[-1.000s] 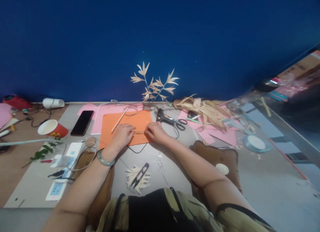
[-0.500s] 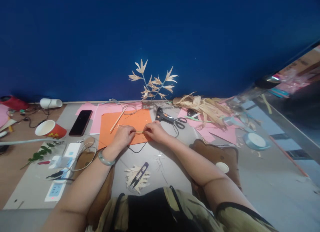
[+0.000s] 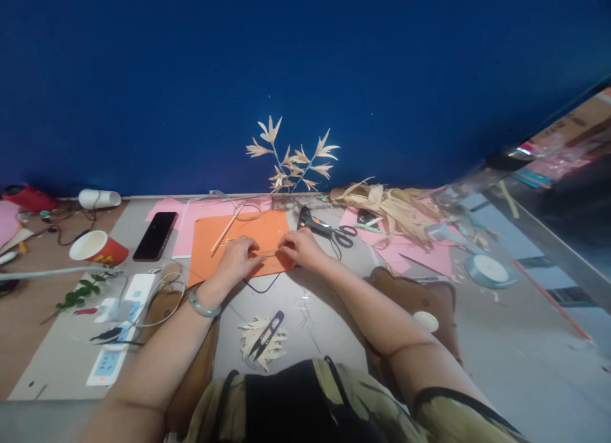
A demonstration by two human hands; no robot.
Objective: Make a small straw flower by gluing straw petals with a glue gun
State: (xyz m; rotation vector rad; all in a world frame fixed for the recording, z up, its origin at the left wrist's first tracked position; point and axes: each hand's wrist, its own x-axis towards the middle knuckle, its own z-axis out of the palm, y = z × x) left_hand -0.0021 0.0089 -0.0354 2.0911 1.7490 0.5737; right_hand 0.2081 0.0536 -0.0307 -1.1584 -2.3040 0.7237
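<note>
left grip (image 3: pixel 237 260): fingers and thumb bent inward, closed on the left end of a thin strip; a pale green bangle (image 3: pixel 203 304) sat on the wrist.
right grip (image 3: pixel 303 249): fingertips drawn together on the strip's other end; the exact contact was too small to tell.
thin strip (image 3: pixel 268 253): one, pale yellowish, held crosswise between the grips above the near part of an orange sheet; whether it touched the sheet could not be told.
handling, as judged: very light, probably dry, slightly stiff and springy, likely to crease or split if bent sharply; best taken near each end, in a light fingertip pinch.
orange sheet (image 3: pixel 203 239): one, flat beneath both grips, overlapping pink sheets (image 3: pixel 182 242).
slim stick (image 3: pixel 226 230): one, laid slantwise on the orange sheet, beyond the left grip.
glue gun (image 3: pixel 314 223): one, dark, on its side just past the right grip, with black-handled scissors (image 3: pixel 348 240) beside it.
thread snips (image 3: pixel 268 333): one pair, on a small heap of pale cut pieces (image 3: pixel 251 354), nearer the body.
flower sprays (image 3: pixel 300 155): pale, pointed petals on bluish stems, upright against the blue wall (image 3: pixel 305 48).
dry husks (image 3: pixel 382 204): one loose bundle, far right, partly over pink paper.
ribbon roll (image 3: pixel 489 272): one, light blue, well to the right.
left side: phone (image 3: pixel 156 236), red paper cup (image 3: pixel 112 247), green sprig (image 3: pixel 79 295) and power strip (image 3: pixel 121 331).
tabletop (image 3: pixel 329 309): grey, beneath the working things.
</note>
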